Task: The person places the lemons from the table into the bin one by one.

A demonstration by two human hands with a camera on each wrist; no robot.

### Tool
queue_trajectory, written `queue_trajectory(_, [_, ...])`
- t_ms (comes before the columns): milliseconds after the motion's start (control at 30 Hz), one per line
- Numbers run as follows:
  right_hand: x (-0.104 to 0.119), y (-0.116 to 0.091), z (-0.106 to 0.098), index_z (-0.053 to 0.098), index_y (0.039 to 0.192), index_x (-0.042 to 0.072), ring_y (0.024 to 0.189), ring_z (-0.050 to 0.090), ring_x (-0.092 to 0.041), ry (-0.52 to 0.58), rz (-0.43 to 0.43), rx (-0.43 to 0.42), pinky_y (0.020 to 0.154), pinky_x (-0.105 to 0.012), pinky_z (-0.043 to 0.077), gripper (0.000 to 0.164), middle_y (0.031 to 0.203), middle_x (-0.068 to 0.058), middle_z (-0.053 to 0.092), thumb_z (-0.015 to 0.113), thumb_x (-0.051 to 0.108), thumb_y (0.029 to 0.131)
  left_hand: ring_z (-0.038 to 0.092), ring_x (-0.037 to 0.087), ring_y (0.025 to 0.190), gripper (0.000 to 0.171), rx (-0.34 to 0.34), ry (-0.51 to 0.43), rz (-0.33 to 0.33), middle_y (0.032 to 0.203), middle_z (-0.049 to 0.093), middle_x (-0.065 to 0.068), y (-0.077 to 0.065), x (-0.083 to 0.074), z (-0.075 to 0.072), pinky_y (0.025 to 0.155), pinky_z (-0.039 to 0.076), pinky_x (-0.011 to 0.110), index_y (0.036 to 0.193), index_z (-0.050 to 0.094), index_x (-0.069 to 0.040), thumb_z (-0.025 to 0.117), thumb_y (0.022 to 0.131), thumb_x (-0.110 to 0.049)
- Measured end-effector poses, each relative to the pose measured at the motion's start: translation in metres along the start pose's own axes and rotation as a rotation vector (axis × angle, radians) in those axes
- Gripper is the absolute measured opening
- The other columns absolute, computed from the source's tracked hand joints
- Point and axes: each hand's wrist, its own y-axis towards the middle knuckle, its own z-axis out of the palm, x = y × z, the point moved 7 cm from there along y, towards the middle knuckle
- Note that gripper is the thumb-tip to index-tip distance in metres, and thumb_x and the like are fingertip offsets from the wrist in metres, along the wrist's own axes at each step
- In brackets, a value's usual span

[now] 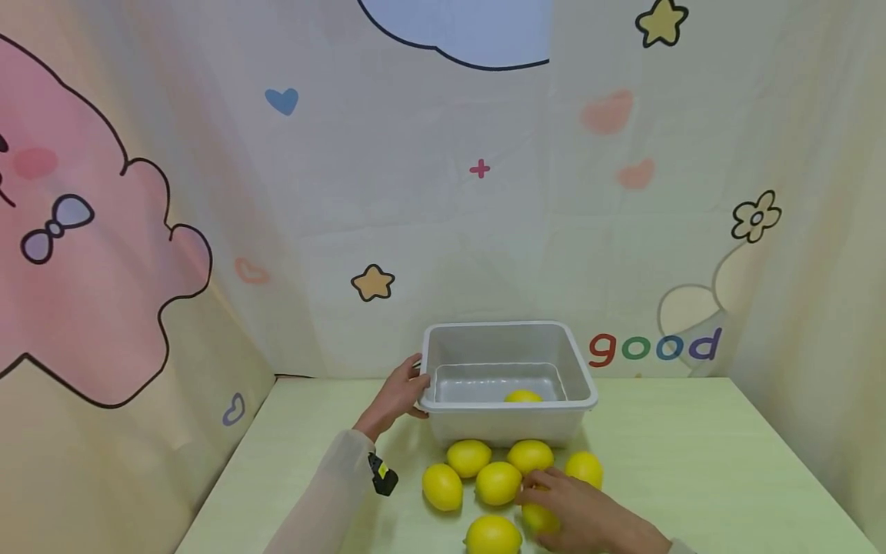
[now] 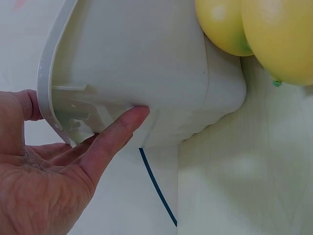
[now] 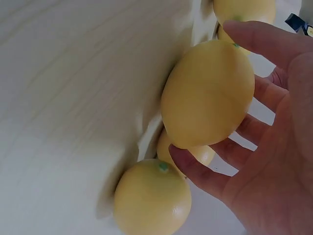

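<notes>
My left hand (image 1: pixel 398 396) holds the left side of a light grey plastic basin (image 1: pixel 508 425) by its rim. The left wrist view has the thumb over the rim and the fingers (image 2: pixel 115 132) against the outer wall. In the basin lies one yellow lemon (image 1: pixel 523 396), partly hidden by the front rim. My right hand (image 1: pixel 584 512) is at a lemon (image 1: pixel 538 521) in front of the basin, covering part of it in the head view. Seen from the right wrist, the fingers curl around this lemon (image 3: pixel 208 95), with the thumb by its green-tipped end.
Several more lemons lie in front of the basin, including one at the near edge of view (image 1: pixel 493 535), one at the left (image 1: pixel 442 487) and one at the right (image 1: pixel 584 468). The pale green table (image 1: pixel 692 462) meets a printed curtain (image 1: pixel 484 231) behind the basin.
</notes>
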Motion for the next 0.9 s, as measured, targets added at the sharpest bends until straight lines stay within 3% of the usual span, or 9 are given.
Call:
queue_trajectory(367, [-0.004,0.002,0.019,0.047,0.126,0.044,0.107,0.051,-0.007,0.123,0.082,0.117,0.092,-0.042,0.049,0.050,0.130,0.015,0.049,0.064,0.052,0.080,0.054,0.041,0.116,0.057,-0.010,0.007,0.004,0.143,0.041,0.018,-0.003,0.000,0.002,0.062,0.058,0.043,0.146,0.026,-0.019,0.046,0.093,-0.023])
queue_trajectory(700, [-0.003,0.007,0.019,0.052,0.108,0.045,0.090,0.046,-0.001,0.073,0.012,0.041,0.081,-0.031,0.049,0.031,0.107,0.022,0.049,0.066,0.045,0.080,0.055,0.039,0.115,0.056,-0.007,0.006,-0.002,0.144,0.042,0.017,-0.003,-0.001,0.001,0.064,0.058,0.044,0.145,0.028,-0.020,0.048,0.093,-0.025])
queue_trajectory(900, [0.001,0.008,0.012,0.055,0.107,0.043,0.088,0.046,-0.002,0.050,-0.012,0.022,0.079,-0.030,0.049,0.031,0.104,0.021,0.050,0.068,0.040,0.079,0.057,0.037,0.113,0.057,0.005,0.021,-0.019,0.144,0.041,0.019,-0.014,-0.016,0.001,0.068,0.057,0.048,0.146,0.026,-0.017,0.046,0.093,-0.022])
